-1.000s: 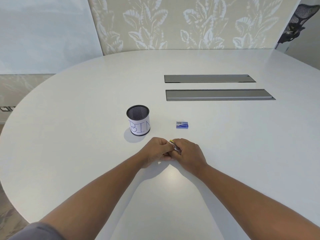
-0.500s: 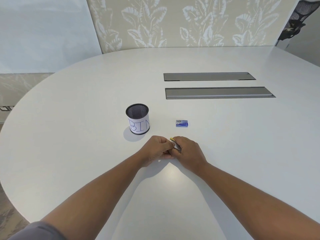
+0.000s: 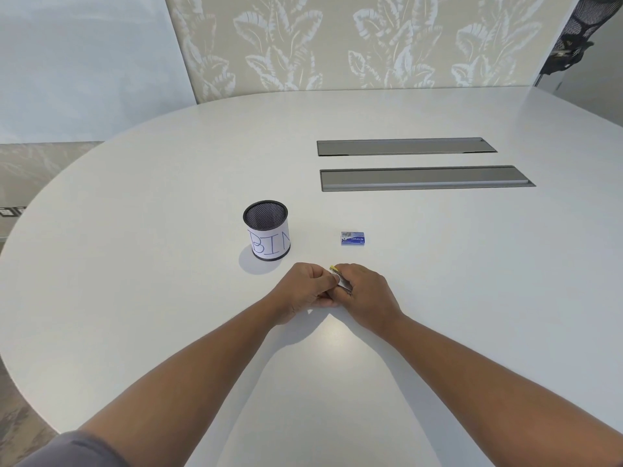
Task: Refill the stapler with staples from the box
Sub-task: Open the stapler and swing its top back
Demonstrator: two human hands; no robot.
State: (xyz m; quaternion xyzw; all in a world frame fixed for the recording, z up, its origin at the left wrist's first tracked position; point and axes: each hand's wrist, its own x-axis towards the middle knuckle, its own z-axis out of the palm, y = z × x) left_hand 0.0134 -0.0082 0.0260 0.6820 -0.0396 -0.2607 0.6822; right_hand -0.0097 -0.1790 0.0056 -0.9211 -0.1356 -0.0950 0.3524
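A small stapler (image 3: 341, 280), silver with a yellow tip, sits between my two hands just above the white table (image 3: 135, 264); most of it is hidden by fingers. My left hand (image 3: 305, 288) pinches its near-left side and my right hand (image 3: 365, 293) wraps its right side. The small blue staple box (image 3: 352, 238) lies shut on the table a short way beyond my hands, untouched.
A black mesh cup (image 3: 267, 229) with a paper label reading "BIN" stands left of the staple box. Two long grey cable hatches (image 3: 421, 178) are set into the table farther back. A black office chair (image 3: 573, 35) stands at the far right.
Both hands stay closed around the stapler in the same spot; only the camera view has shifted slightly.
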